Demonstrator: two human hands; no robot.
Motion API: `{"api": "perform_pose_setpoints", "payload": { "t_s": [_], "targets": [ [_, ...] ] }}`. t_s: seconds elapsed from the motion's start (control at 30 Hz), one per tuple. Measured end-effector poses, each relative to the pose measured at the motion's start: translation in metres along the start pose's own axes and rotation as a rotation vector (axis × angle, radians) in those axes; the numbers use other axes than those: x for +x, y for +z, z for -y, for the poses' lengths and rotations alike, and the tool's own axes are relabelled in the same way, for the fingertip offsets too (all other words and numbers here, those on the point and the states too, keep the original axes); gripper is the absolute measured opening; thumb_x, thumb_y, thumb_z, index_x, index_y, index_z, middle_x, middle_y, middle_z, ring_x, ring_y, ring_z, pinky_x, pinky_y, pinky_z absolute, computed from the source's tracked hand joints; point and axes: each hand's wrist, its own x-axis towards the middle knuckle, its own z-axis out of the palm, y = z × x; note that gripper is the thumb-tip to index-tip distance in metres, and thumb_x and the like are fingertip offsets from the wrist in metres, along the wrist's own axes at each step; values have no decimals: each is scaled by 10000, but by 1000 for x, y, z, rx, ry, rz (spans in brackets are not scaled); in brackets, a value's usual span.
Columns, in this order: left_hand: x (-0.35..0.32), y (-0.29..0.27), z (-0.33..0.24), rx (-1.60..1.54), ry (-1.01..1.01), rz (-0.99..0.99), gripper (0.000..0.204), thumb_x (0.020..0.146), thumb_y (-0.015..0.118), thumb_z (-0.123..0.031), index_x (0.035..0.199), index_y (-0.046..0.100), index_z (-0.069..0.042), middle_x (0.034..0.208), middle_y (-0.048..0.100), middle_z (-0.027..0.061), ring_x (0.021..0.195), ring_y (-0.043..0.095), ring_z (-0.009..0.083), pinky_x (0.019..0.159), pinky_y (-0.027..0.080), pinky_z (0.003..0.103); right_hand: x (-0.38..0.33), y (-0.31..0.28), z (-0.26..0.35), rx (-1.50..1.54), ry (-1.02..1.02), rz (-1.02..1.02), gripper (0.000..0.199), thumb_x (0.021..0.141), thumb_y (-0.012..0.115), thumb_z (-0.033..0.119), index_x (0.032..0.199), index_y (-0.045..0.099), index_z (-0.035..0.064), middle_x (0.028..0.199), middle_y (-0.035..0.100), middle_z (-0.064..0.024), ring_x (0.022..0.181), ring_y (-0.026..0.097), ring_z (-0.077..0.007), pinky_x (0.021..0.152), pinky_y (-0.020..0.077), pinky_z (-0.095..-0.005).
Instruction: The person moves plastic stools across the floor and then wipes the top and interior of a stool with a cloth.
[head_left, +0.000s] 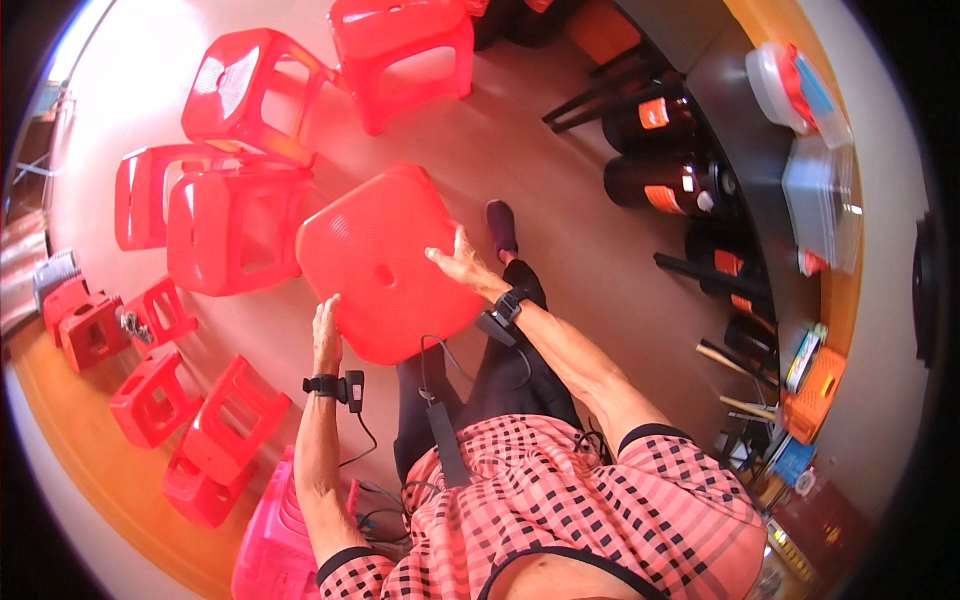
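A red plastic stool is in front of me, its square seat facing up with a small hole in the middle. My left hand presses against its left edge, fingers together and partly hidden by the rim. On the right edge lies my right hand, with the thumb over the seat and the other fingers at the side. The stool's legs are hidden beneath the seat. Both wrists wear black straps with small devices and cables.
Larger red stools stand to the left and ahead. Several small red stools are at the lower left, near a pink plastic stool. Dark bottles line the right below a shelf with plastic containers and an orange basket.
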Motion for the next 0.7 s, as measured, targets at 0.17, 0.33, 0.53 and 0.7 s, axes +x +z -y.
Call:
{"api": "perform_pose_setpoints", "payload": {
  "t_s": [0.17,0.33,0.53,0.7],
  "targets": [
    [4,17,31,45,19,-152,466,862,436,-433,1090,556,-45,1101,507,122,1007,488,244,855,392,354,8,7,-8,-107,54,125,837,782,619,354,1348,141,-35,1295,378,-251,1215,382,-327,1001,316,-369],
    [1,28,13,-42,-163,-227,540,833,500,-448,1109,518,17,1146,490,155,1050,473,260,891,382,360,2,4,-2,-136,74,222,902,765,618,395,1358,99,-44,1309,349,-276,1226,367,-344,1013,304,-366],
    [9,20,43,129,-76,-201,494,864,414,-451,1167,526,-78,1228,448,209,1142,416,329,965,314,387,9,15,9,-179,196,297,903,722,657,359,1300,157,-121,1320,293,-295,1248,312,-362,1032,283,-375],
    [10,48,15,0,-113,-263,494,843,491,-420,1120,503,-11,1044,520,180,1013,486,288,855,384,375,19,12,-10,-360,90,143,877,728,639,378,1276,193,-143,1334,241,-319,1259,278,-383,1021,299,-382]
  ]
}}
